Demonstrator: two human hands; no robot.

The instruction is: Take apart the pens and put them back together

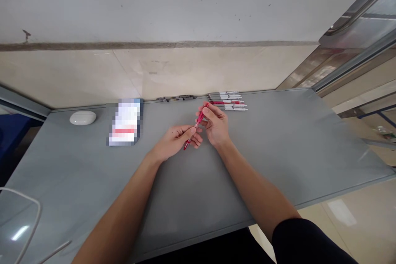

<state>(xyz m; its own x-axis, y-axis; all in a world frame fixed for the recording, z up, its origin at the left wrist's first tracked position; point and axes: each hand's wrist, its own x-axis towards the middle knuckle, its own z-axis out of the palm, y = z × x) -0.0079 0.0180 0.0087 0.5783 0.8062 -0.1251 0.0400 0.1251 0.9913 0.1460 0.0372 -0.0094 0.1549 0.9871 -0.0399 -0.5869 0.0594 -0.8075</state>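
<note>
A red pen (pixel 198 123) with a clear section in its barrel slants between my two hands, above the grey table (pixel 198 198). My left hand (pixel 179 138) pinches its lower part between thumb and fingers. Around the upper end, my right hand (pixel 215 123) is closed with thumb and fingertips on the red part. Just beyond my right hand lies a row of several white and grey pens (pixel 227 95), with a red-and-white pen (pixel 230 102) among them. Some dark pens or pen parts (pixel 176 98) lie at the table's back edge, left of that row.
At the left sit a white rounded case (pixel 83 118) and a blurred-out phone-like rectangle (pixel 125 123). A white cable (pixel 38 210) curls over the near left corner. The wall (pixel 198 70) rises straight behind the table.
</note>
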